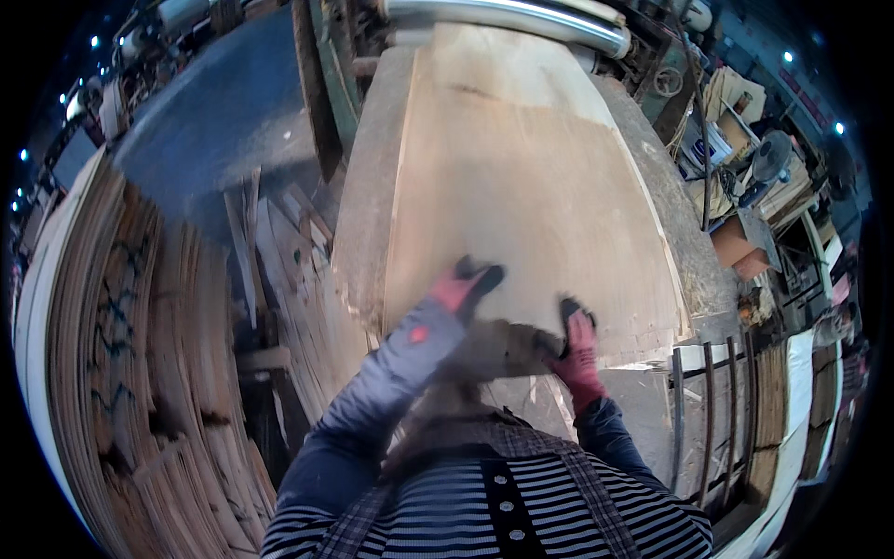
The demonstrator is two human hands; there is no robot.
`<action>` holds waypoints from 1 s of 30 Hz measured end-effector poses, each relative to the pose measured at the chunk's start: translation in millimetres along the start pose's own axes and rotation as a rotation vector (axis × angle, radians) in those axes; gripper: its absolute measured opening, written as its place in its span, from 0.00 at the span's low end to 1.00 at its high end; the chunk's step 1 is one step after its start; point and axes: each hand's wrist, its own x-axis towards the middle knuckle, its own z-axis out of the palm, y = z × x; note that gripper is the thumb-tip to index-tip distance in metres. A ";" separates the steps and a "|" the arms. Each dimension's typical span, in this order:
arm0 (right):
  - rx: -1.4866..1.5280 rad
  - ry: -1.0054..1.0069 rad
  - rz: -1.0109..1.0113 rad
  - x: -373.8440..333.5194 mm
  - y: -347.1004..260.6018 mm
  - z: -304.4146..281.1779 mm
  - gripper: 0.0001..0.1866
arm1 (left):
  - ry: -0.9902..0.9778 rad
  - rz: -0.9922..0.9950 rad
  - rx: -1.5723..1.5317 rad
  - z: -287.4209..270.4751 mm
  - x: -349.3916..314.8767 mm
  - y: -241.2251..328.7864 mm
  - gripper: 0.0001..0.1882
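A wide, pale sheet of wood veneer (pixel 531 186) lies on the table in front of me, running from the metal roller at the far end to my body. My left hand (pixel 468 287), in a pink glove with black fingertips, is over the sheet's near left part, blurred, its thumb apart from the fingers. Near the sheet's close edge, my right hand (pixel 576 352) has its fingers stretched forward and thumb apart. Between the hands is a blurred brownish patch (pixel 507 347); whether it is a separate piece, I cannot tell. Contact between either hand and the sheet is unclear.
Shiny metal rollers (pixel 521 20) cross the table's far end. Tall stacks of veneer (pixel 172 326) stand at the left, with loose wood strips (pixel 289 252) beside the table. At right are upright metal bars (pixel 708 401), a cardboard box (pixel 740 244) and a fan (pixel 772 156).
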 end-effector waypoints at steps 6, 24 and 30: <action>-0.042 0.111 0.051 -63.2 -12.0 -80.4 0.30 | -0.338 -0.103 -0.184 6.9 -97.4 46.9 0.22; 0.038 -0.030 -0.075 136.0 -17.1 17.7 0.24 | 0.405 -0.092 0.177 -59.2 -82.8 -142.0 0.29; 0.026 0.048 -0.083 231.8 17.3 68.4 0.24 | 0.398 -0.317 0.175 -89.8 -90.5 -186.9 0.28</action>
